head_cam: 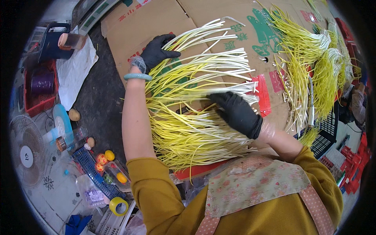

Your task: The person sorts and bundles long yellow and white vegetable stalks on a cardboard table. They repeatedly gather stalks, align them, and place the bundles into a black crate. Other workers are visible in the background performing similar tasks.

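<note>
Long yellow-and-white vegetable stalks, probably garlic chives (188, 129), lie spread over flattened cardboard (211, 14), white ends to the right. My left hand (158, 53), in a black glove, rests at the upper left of the stalks, thumb and fingers apart around the yellow part of a small group; whether it grips them is unclear. My right hand (238, 114), also black-gloved, is over the white ends with its fingers pointing left. Blurred stalks pass by its fingertips, and its palm side is hidden. Gathered bunches of the same stalks (326, 70) lie at the right.
A knife-like tool with a pale handle (311, 116) lies beside the bunches. A dark plastic crate (326, 129) stands at the right edge. At lower left are a blue basket (94, 173), a roll of yellow tape (118, 206) and a fan (26, 155). Another person's arm (357, 102) shows far right.
</note>
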The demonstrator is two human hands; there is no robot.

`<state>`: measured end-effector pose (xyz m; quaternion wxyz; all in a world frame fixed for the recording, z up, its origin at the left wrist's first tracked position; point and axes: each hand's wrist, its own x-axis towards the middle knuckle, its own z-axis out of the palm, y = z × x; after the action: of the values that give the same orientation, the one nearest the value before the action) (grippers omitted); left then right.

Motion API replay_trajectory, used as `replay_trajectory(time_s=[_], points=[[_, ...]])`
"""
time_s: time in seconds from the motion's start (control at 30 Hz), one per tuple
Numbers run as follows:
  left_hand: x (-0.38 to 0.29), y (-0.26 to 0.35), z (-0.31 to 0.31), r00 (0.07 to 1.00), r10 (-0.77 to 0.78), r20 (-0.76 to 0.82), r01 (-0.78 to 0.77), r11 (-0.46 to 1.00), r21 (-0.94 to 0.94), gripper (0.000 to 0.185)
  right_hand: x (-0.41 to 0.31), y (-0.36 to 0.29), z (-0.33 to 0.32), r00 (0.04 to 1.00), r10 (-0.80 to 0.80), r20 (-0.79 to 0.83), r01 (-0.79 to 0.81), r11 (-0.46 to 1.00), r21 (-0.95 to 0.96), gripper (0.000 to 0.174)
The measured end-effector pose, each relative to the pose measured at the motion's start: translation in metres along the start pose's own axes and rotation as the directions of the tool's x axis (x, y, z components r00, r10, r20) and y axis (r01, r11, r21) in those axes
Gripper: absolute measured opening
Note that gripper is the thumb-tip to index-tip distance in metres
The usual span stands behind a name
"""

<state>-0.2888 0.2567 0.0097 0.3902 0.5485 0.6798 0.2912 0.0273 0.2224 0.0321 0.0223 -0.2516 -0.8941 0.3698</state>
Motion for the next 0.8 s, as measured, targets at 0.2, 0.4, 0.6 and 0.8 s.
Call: replay_trajectory(time_s=[0.2, 0.4, 0.6, 0.8], points=[[0.0, -0.013, 0.0, 0.999, -0.039, -0.023, 0.034, 0.985, -0.167, 0.05, 0.019, -0.001, -0.008, 0.96, -0.228, -0.165, 0.209, 0.97, -0.124, 0.043], [0.006, -0.014, 0.002, 0.996, -0.075, -0.043, 0.065, 0.98, -0.19, 0.041, -0.019, -0.026, 0.048, 0.895, -0.44, 0.077, 0.446, 0.889, -0.104, 0.032], [0.006, -0.021, 0.001, 0.996, -0.051, -0.073, 0.039, 0.986, -0.161, 0.036, -0.036, -0.031, 0.053, 0.886, -0.436, 0.157, 0.45, 0.891, -0.062, 0.047], [0.006, -0.014, -0.001, 0.992, -0.067, -0.104, 0.048, 0.983, -0.174, 0.033, -0.031, -0.027, 0.051, 0.846, -0.492, 0.203, 0.51, 0.859, -0.043, 0.042]])
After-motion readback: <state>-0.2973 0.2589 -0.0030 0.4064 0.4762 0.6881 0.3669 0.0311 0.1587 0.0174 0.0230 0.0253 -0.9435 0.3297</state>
